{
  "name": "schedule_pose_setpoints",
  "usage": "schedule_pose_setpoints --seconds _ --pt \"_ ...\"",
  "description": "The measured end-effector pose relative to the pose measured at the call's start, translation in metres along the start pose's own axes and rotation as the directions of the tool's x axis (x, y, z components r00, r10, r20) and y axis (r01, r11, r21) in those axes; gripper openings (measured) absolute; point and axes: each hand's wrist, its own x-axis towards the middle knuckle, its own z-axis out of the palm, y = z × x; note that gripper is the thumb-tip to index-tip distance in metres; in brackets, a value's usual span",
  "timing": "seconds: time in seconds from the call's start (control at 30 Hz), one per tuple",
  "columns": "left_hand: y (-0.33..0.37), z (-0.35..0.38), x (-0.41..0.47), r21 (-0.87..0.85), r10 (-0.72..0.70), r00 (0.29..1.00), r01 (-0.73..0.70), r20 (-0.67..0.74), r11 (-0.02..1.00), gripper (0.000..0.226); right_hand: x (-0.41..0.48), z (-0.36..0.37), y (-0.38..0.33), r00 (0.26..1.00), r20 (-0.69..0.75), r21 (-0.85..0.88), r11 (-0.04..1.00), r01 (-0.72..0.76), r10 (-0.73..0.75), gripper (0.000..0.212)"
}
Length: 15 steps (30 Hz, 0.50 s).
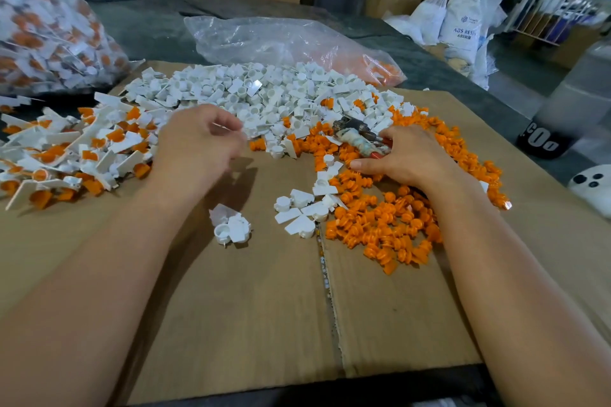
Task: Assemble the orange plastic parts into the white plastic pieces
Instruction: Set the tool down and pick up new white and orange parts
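Cardboard (231, 307) near; picking stage: right hand (406, 158) paws orange parts (380, 225), fingers hidden; left hand (198, 142) hovers, fingers loosely curled, by white pieces (264, 89). Next: pinch one each.

Clock directions are taken from the middle of the cardboard sheet (231, 307), which lies on the table. The heap of unfilled pieces (264, 89) sits at 12 o'clock, the heap of assembled pieces (72, 149) at 10 and the heap of loose plugs (390, 218) at 2. A tool (360, 137) lies where the plugs meet the unfilled pieces. The right hand (406, 158) is on the plugs, at the tool's near end. The left hand (201, 149) hovers at 11, between the other two heaps. Two small clusters (231, 228) (304, 208) lie near the middle. A slack bag (284, 40) lies behind the 12 o'clock heap, and a full bag (43, 20) stands beyond 10.
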Motion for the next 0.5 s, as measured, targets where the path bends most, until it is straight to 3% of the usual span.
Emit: schedule_pose_setpoints --seconds 0.03,0.1,0.3,0.37,0.5 --pt "-0.001 0.003 -0.003 0.168 0.094 0.994 -0.101 0.048 0.981 0.008 0.000 0.000 0.000 1.000 -0.002 0.004 1.000 -0.002 0.002 0.083" --pt "-0.003 0.007 -0.005 0.298 0.182 0.975 -0.211 0.124 0.931 0.006 0.000 0.001 0.000 1.000 -0.004 0.006 1.000 -0.005 0.006 0.084" --pt "-0.004 -0.007 0.002 0.088 -0.038 0.978 0.021 0.206 0.996 0.007 0.000 0.002 -0.002 1.000 0.001 -0.019 1.000 -0.003 0.003 0.085" --pt "-0.007 -0.006 0.003 0.132 -0.001 0.983 -0.024 0.184 0.991 0.008 -0.001 0.001 -0.003 1.000 -0.002 -0.016 1.000 -0.005 0.005 0.086" --pt "-0.011 0.010 0.002 0.321 0.189 0.953 -0.261 0.238 0.910 0.026 -0.005 0.000 -0.006 1.000 -0.011 0.012 1.000 -0.015 0.015 0.084"
